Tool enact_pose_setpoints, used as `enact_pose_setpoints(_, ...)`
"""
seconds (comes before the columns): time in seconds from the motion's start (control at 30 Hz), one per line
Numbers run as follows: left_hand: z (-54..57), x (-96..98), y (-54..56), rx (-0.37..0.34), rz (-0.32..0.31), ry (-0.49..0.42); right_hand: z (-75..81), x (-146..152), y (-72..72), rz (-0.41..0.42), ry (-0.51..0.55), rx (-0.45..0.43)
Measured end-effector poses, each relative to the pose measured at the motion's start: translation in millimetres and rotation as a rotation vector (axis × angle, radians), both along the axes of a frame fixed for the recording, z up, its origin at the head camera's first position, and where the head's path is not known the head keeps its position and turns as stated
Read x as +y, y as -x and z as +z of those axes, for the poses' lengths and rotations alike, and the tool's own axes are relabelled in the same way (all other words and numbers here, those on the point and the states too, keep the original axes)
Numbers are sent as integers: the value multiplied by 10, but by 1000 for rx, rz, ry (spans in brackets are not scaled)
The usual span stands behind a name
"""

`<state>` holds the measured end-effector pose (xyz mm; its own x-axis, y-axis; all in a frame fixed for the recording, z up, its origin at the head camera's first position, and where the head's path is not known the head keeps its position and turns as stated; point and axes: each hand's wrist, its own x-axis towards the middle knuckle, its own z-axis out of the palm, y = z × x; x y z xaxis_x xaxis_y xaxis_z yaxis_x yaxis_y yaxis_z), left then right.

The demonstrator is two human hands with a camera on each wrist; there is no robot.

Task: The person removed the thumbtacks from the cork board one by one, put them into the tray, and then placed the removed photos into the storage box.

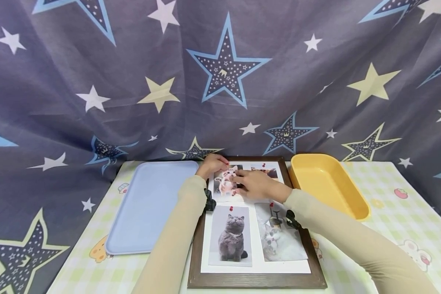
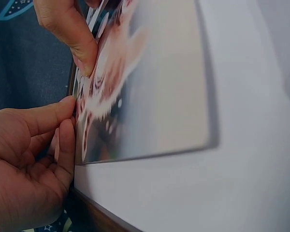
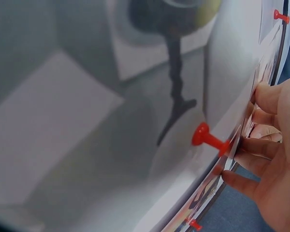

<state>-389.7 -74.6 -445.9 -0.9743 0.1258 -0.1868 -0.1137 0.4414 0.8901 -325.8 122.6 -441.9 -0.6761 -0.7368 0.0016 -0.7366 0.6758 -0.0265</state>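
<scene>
On the white framed board [image 1: 252,267], my left hand [image 1: 213,164] is at the top edge of the upper-left cat photo [image 1: 222,185]. Its thumb and forefinger pinch a small red push pin [image 1: 227,164] there, mostly hidden by the fingertips. In the left wrist view the left hand [image 2: 34,159] meets the photo's top edge. My right hand [image 1: 259,184] lies over the right side of this photo, its fingers extended and touching it. The right wrist view shows that hand [image 3: 268,154] beyond another push pin [image 3: 208,137].
A grey-cat photo [image 1: 232,241] and a white-cat photo [image 1: 281,239] are pinned on the lower board, another photo [image 1: 273,171] at the upper right. A blue tray [image 1: 150,204] stands left and a yellow tray [image 1: 327,179] right, on a checked tablecloth [image 1: 393,204]. A star-patterned curtain [image 1: 228,122] hangs behind.
</scene>
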Motion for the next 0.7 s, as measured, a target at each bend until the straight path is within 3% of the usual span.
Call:
enact_pose_setpoints(0.27, -19, -12, 2, -8, 8, 11, 12, -4, -14, 0, 9, -20)
enact_pose_setpoints(0.7, -16, 8, 28, 39, 0, 52, 11, -1, -7, -4, 21, 6)
